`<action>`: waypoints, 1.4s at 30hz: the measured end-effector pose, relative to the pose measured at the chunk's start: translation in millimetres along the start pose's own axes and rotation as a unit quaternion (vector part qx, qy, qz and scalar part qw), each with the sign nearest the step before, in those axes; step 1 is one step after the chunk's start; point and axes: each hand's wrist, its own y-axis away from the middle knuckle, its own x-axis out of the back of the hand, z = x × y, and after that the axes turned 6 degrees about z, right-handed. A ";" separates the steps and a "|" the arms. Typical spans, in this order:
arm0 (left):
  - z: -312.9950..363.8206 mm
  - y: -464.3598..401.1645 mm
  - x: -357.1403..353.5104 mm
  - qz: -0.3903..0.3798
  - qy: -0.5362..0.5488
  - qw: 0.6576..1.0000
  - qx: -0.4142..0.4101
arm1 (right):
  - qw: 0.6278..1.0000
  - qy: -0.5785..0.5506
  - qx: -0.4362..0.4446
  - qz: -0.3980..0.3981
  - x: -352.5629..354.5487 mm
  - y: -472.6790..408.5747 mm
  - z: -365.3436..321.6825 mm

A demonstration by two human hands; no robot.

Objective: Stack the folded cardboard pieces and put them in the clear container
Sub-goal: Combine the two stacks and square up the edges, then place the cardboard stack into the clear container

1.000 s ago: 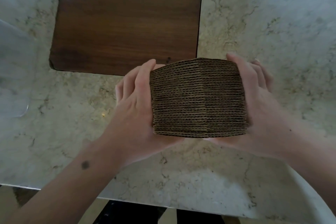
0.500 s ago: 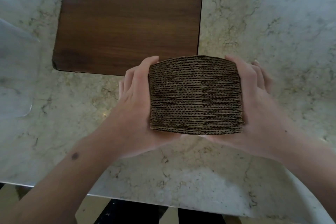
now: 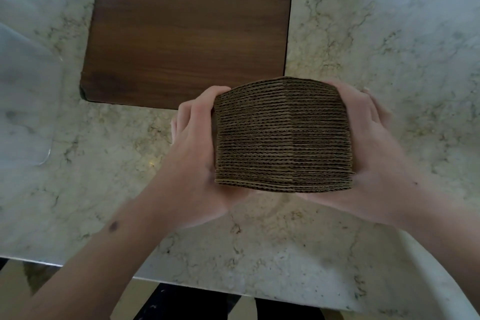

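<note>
Nearest the viewer, two bare forearms reach forward over the front edge of a pale marble-patterned desk [image 3: 259, 254]. The left hand [image 3: 197, 163] and right hand [image 3: 374, 161] face each other and clasp a thick stack of cardboard pieces [image 3: 283, 135] between them, palms pressed to its two sides, fingers curled round the far edges. The stack shows its wavy layered edges to the camera; whether it rests on the desk or is held just above it cannot be told. The layers look nearly flush, with a few at the bottom jutting out slightly.

Beyond the hands a dark wooden board [image 3: 192, 28] lies flat on the desk. At the far left edge sits part of a clear container [image 3: 26, 101], well apart from the stack.

The step in hand appears to be squaring and carrying the stack. To do it well, keep even pressure from both sides so no middle layers slip, tap the loose bottom pieces level, then move the whole stack leftward to the container, keeping it level.
</note>
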 end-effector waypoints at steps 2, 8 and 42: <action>-0.9 -2.9 3.9 -0.022 0.026 0.999 0.011 | 0.998 -0.054 0.005 -0.025 4.6 -7.1 -1.5; 31.1 15.3 44.6 -0.003 0.214 0.973 0.088 | 0.961 -0.241 -0.081 -0.111 30.2 -27.6 -50.5; 27.5 102.1 262.6 0.411 0.575 0.658 0.259 | 0.818 -0.483 -0.311 -0.041 -136.4 -101.0 -368.5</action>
